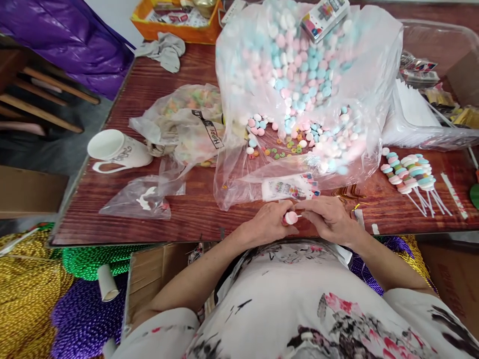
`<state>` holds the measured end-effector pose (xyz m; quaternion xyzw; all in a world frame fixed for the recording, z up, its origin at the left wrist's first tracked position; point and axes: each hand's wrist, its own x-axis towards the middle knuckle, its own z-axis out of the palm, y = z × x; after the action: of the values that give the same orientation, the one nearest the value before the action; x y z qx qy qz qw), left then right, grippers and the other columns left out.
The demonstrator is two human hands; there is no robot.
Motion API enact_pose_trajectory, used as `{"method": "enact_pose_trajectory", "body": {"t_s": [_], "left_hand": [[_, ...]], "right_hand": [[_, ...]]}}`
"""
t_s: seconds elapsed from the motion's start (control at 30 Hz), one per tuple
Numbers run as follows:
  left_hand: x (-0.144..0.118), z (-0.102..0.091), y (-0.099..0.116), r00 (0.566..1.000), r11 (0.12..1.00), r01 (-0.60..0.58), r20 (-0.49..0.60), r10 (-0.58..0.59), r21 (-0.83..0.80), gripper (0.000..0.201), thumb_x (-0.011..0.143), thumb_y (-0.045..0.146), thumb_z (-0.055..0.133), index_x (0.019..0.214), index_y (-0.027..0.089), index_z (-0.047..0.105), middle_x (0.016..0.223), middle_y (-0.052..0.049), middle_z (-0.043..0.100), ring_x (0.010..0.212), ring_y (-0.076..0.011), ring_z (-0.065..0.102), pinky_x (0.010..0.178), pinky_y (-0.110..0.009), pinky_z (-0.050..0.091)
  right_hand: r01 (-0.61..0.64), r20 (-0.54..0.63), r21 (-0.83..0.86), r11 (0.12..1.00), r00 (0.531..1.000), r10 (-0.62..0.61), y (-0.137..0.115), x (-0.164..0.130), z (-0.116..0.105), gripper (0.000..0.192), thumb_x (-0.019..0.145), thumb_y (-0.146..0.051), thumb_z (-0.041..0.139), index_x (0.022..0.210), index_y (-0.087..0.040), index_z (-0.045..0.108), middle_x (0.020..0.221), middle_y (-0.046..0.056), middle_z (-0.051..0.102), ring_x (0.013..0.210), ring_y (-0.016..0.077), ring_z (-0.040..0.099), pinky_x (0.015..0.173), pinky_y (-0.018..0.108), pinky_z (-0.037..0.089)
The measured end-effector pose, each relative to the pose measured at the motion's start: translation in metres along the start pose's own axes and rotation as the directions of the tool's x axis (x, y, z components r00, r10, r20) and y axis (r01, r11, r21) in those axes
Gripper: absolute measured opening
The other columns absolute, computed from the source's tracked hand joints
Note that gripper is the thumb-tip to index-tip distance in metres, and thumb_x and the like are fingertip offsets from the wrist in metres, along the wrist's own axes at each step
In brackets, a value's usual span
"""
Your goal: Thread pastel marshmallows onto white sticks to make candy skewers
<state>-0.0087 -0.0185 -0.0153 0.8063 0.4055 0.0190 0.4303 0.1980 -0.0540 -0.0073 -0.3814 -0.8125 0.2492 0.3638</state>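
Table (194, 214): big candy bag (299, 89) at centre; smaller bag (187, 124) to its left, mug (116, 149) further left; finished skewers (409, 174) to its right; both hands (299, 222) at the near edge, candy (291, 218) between them.

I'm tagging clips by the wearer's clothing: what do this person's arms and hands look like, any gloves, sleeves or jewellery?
Both hands are bare: no gloves on the left hand or the right hand, and no rings or watch that I can make out. The forearms are uncovered. The white floral top, printed in black, pink and red, has short sleeves.
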Motion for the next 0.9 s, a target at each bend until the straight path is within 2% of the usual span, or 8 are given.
{"method": "enact_pose_trajectory", "body": {"t_s": [0.13,0.23,0.3,0.4,0.53,0.63,0.77,0.9], "left_hand": [[-0.008,-0.014,-0.014,0.988,0.972,0.002,0.152,0.034,-0.233,0.03,0.07,0.031,0.072,0.094,0.017,0.06,0.08,0.003,0.062,0.074,-0.0145,0.057,0.068,-0.023,0.044],[-0.015,-0.015,-0.024,0.941,0.871,0.089,0.328,0.086,-0.482,0.021,0.073,0.031,0.068,0.083,0.016,0.056,0.068,0.005,0.053,0.062,-0.0094,0.051,0.057,-0.02,0.044],[-0.018,-0.012,-0.027,0.926,0.789,0.157,0.367,0.093,-0.595,0.024,0.073,0.031,0.069,0.085,0.016,0.055,0.068,0.005,0.051,0.057,-0.0081,0.049,0.053,-0.02,0.046],[-0.02,-0.005,-0.025,0.911,0.736,0.221,0.405,0.078,-0.639,0.031,0.07,0.034,0.074,0.084,0.017,0.053,0.064,0.007,0.049,0.052,-0.0076,0.048,0.049,-0.02,0.046],[-0.017,0.002,-0.017,0.862,0.748,0.269,0.498,0.095,-0.607,0.041,0.064,0.042,0.079,0.078,0.019,0.048,0.052,0.009,0.046,0.042,-0.0082,0.044,0.04,-0.02,0.039],[-0.012,0.006,-0.012,0.869,0.781,0.213,0.479,0.124,-0.588,0.045,0.062,0.045,0.082,0.071,0.02,0.046,0.049,0.008,0.045,0.042,-0.009,0.043,0.038,-0.021,0.033],[-0.01,0.004,-0.009,0.927,0.813,0.111,0.356,0.123,-0.571,0.044,0.063,0.047,0.081,0.073,0.019,0.048,0.058,0.007,0.048,0.051,-0.0102,0.046,0.047,-0.022,0.037],[-0.015,0.001,-0.009,0.994,0.968,0.008,0.109,0.02,-0.251,0.032,0.072,0.041,0.075,0.079,0.018,0.054,0.066,0.004,0.053,0.062,-0.0126,0.05,0.059,-0.023,0.037]], "right_hand": [[0.027,0.014,-0.025,0.999,1.0,-0.026,0.006,-0.003,-0.019,0.031,0.092,-0.012,0.052,0.12,-0.022,0.061,0.086,0.004,0.072,0.073,0.0139,0.063,0.066,0.026,0.046],[0.079,0.071,-0.015,0.997,0.994,-0.077,0.009,-0.005,-0.033,0.032,0.092,-0.013,0.052,0.121,-0.024,0.061,0.081,0.003,0.069,0.072,0.0142,0.062,0.065,0.027,0.045],[0.126,0.114,-0.002,0.992,0.986,-0.125,0.01,-0.004,-0.04,0.034,0.093,-0.013,0.05,0.123,-0.025,0.061,0.078,0.002,0.068,0.07,0.0135,0.06,0.065,0.027,0.045],[0.181,0.154,0.002,0.984,0.972,-0.179,0.007,-0.001,-0.043,0.035,0.093,-0.011,0.049,0.122,-0.025,0.06,0.079,0.002,0.068,0.07,0.0129,0.06,0.067,0.028,0.045],[0.221,0.198,0.037,0.975,0.954,-0.224,-0.002,0.002,-0.035,0.035,0.092,-0.008,0.047,0.121,-0.023,0.06,0.082,0.004,0.069,0.072,0.0136,0.06,0.069,0.029,0.046],[0.234,0.171,0.02,0.972,0.957,-0.234,-0.009,0.003,-0.023,0.038,0.092,-0.007,0.045,0.123,-0.022,0.058,0.077,0.003,0.068,0.067,0.0135,0.058,0.064,0.028,0.044],[0.15,0.06,-0.054,0.987,0.987,-0.146,-0.009,0.001,-0.016,0.037,0.091,-0.009,0.048,0.124,-0.022,0.058,0.075,0.002,0.068,0.064,0.013,0.059,0.062,0.026,0.044],[-0.007,-0.003,-0.094,0.996,1.0,0.007,-0.002,-0.005,-0.024,0.04,0.09,-0.014,0.053,0.129,-0.024,0.056,0.076,0.0,0.07,0.063,0.0126,0.061,0.062,0.024,0.045]]}}
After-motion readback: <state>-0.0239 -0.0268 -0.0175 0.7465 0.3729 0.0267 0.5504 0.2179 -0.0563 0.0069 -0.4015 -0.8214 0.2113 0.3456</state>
